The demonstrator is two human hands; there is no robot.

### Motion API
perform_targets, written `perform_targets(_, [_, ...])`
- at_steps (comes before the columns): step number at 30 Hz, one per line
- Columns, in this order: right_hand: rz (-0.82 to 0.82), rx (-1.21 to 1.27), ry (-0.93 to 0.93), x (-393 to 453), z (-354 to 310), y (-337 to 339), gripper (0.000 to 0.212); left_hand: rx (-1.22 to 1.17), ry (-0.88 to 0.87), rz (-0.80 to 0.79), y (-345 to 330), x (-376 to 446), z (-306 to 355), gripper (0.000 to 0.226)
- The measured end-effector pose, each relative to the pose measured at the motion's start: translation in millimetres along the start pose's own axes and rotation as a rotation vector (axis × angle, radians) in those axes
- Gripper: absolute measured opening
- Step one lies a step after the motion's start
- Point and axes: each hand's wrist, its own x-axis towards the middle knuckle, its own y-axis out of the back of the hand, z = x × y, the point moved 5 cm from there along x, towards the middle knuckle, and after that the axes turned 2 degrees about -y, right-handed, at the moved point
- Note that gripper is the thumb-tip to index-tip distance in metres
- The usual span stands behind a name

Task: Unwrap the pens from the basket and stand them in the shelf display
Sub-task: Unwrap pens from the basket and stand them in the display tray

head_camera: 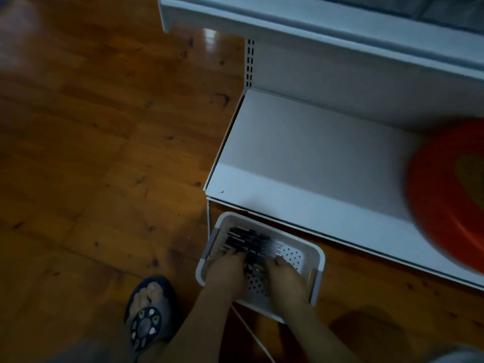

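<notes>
Inside the basket (315, 254), both hands (227, 268) (284, 273) reach palm-down onto pens (248, 241); grip unclear.

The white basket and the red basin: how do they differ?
The white basket sits on the wooden floor before the shelf unit; the red basin rests on the white shelf. The basket is rectangular with a perforated bottom; the basin is round and looks solid. The basket holds dark pens, with both hands in it; the basin's contents cannot be made out. Both are open-topped.
</notes>
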Motion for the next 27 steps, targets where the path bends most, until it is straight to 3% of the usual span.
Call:
perform_targets(7, [-0.059,-0.152,0.059,-3.9,-3.7,3.0,0.051,-0.005,-0.005,0.025,-4.4,0.3,2.1,0.038])
perform_targets(12, [-0.094,-0.227,0.123,-7.5,-5.8,0.6,0.063,0.192,0.005,0.049,-4.7,-5.1,-4.2,0.04])
perform_targets(19, [0.032,-0.237,0.221,-8.8,-0.4,18.1,0.026,0.233,-0.011,0.058,-1.3,-7.1,-1.1,0.038])
perform_targets(21, [0.093,-0.19,0.237,-11.0,7.0,32.2,0.034,0.224,-0.029,0.07,4.0,-8.4,2.2,0.033])
perform_targets(27, [0.188,0.081,0.204,-28.6,43.3,82.8,0.014,-0.104,-0.133,-0.01,39.8,-6.2,19.1,0.015])
